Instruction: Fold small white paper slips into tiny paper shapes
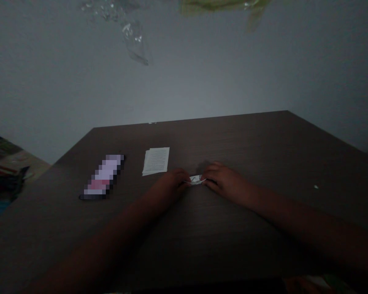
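Between my two hands, low over the dark wooden table (263,139), is a small folded piece of paper (196,179) with dark print on it. Its left end is pinched in my left hand (177,180), fingers closed. My right hand (218,178) grips the opposite end, thumb below and fingers above. The ends of the paper are hidden under the fingertips. Beyond my left hand lies a short stack of printed paper sheets (156,160), slightly misaligned.
A phone (104,175) with a lit, blurred-out screen lies at the left. A tiny white scrap (315,186) rests on the right side. The table meets a pale wall (202,73), where clear plastic (135,38) hangs. Colourful items are beyond the left edge.
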Motion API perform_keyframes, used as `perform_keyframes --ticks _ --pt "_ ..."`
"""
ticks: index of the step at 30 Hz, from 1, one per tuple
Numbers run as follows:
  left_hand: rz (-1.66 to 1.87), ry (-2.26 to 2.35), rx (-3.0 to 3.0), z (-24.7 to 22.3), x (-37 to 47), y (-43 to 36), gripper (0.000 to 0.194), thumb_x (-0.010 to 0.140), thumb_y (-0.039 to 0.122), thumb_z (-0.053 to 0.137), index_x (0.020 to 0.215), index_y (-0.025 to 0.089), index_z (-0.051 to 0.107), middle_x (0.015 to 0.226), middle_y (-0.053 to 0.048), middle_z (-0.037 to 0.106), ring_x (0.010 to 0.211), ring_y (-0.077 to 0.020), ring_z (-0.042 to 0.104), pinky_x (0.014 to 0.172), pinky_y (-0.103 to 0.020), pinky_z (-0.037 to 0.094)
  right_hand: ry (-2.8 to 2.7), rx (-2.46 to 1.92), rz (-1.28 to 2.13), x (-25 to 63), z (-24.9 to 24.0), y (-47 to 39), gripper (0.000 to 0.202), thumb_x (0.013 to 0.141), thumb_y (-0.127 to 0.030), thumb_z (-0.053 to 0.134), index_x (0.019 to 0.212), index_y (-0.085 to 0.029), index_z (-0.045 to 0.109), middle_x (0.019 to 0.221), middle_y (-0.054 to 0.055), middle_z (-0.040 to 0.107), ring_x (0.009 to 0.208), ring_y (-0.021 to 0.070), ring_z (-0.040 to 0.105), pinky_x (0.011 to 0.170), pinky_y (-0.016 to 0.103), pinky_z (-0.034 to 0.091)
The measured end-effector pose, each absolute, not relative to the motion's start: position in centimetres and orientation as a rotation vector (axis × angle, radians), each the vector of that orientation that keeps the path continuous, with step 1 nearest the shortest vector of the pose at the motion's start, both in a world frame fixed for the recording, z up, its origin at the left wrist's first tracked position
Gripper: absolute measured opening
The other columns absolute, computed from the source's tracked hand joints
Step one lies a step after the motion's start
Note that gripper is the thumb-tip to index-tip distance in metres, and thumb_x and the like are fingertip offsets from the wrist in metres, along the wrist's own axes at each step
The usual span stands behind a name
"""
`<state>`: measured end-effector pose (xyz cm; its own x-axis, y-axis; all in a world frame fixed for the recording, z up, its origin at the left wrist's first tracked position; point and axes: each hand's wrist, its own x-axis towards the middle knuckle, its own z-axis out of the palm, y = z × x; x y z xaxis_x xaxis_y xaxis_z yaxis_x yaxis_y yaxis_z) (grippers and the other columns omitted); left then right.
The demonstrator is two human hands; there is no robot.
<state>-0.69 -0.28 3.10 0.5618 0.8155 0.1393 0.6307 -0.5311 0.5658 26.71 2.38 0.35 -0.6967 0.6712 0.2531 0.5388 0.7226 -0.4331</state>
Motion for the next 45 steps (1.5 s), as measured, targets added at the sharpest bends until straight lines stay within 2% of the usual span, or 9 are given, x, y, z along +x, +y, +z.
perform_keyframes --ticks 5,10,18,25,35,45 --pt "0.523 1.149 2.364 3.2 -0.6 -0.3 0.022 0.105 0.006 0.066 0.099 0.021 0.080 0.113 -0.007 0.081 0.104 -0.0261 0.079 0.103 -0.039 0.064 -2.568 -0.953 0.412 26.5 0.7 2.1 0.015 0.110 -0.017 0.073 0.111 -0.023 0.087 0.107 0.012 0.080 0.109 0.0333 0.073 0.104 0.052 0.058" --pt "0.491 1.163 2.419 3.2 -0.6 -0.5 0.022 0.106 0.003 0.063 0.101 0.020 0.077 0.116 -0.007 0.079 0.104 -0.0242 0.077 0.100 -0.037 0.064 -2.629 -0.926 0.262 26.2 0.9 1.6 0.015 0.113 -0.018 0.070 0.111 -0.021 0.085 0.110 0.012 0.082 0.107 0.0310 0.075 0.105 0.051 0.061" --pt "0.552 1.074 2.486 2.3 0.0 -1.2 0.022 0.103 0.004 0.070 0.112 0.022 0.080 0.132 -0.009 0.077 0.125 -0.0270 0.075 0.113 -0.042 0.062 -2.584 -0.875 0.251 26.1 0.5 0.9 0.003 0.108 -0.019 0.079 0.108 -0.022 0.081 0.107 0.009 0.081 0.105 0.0284 0.076 0.104 0.049 0.063" --pt "0.616 1.068 2.464 0.7 -0.4 -0.3 0.019 0.105 0.010 0.073 0.114 0.022 0.084 0.131 -0.010 0.078 0.121 -0.0268 0.077 0.113 -0.042 0.063 -2.470 -0.788 0.313 25.6 -0.1 0.7 0.014 0.107 -0.014 0.078 0.117 -0.022 0.084 0.121 0.012 0.080 0.119 0.0305 0.075 0.103 0.047 0.064" --pt "0.550 1.158 2.416 1.4 0.1 -0.7 0.022 0.110 0.011 0.069 0.117 0.022 0.087 0.130 -0.009 0.082 0.125 -0.0282 0.077 0.117 -0.046 0.062 -2.448 -0.817 0.448 25.7 -0.3 1.0 0.020 0.109 -0.013 0.076 0.121 -0.024 0.086 0.127 0.012 0.081 0.125 0.0307 0.074 0.112 0.051 0.062" --pt "0.531 1.210 2.411 2.2 -0.5 -0.3 0.012 0.106 0.013 0.072 0.111 0.020 0.081 0.119 -0.009 0.085 0.117 -0.0292 0.080 0.109 -0.047 0.065 -2.386 -0.923 0.477 25.9 -0.1 1.7 0.015 0.102 -0.011 0.080 0.111 -0.023 0.080 0.113 0.009 0.080 0.113 0.0280 0.077 0.103 0.045 0.063"
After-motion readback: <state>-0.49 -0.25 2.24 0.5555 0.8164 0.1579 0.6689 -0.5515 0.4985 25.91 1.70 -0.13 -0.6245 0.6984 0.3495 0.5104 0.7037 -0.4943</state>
